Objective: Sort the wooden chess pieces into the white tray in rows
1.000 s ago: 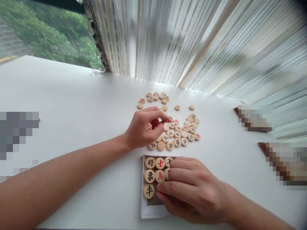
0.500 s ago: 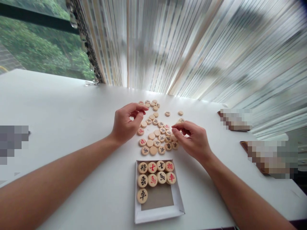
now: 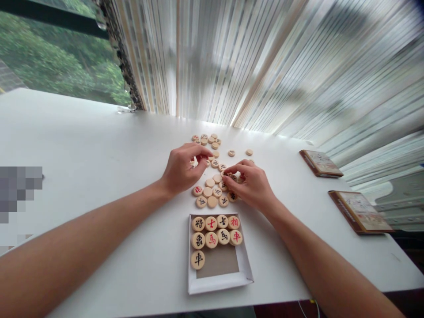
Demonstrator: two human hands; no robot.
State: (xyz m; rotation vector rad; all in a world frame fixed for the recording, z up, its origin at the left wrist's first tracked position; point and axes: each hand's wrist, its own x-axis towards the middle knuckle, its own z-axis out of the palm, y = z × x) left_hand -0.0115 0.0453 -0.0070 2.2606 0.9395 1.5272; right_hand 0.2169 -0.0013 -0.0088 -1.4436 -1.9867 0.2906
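Note:
Round wooden Chinese chess pieces with black or red characters, some blank side up, lie scattered on the white table. My left hand (image 3: 187, 168) hovers over the left side of the scatter, thumb and index finger curved and apart, with nothing visible between them. Several pieces are partly hidden behind it. My right hand (image 3: 250, 182) reaches into the middle of the scatter, its thumb and index finger closed on the edges of a Chinese chess piece (image 3: 224, 174). Nearer to me stands a shallow white box (image 3: 221, 285). Two full rows of pieces and a single black-marked piece (image 3: 198, 259) are inside it.
Two flat brown-edged boxes (image 3: 321, 163) with pictured tops lie on the table's right side. A string curtain (image 3: 212, 62) hangs along the far edge, beside a window at left. A blurred grey object (image 3: 20, 190) is at the left edge.
My right hand has moved left, from beside the scatter to a piece in its middle. My left hand has shifted slightly right. The view has tilted a little, and the box's contents are the same.

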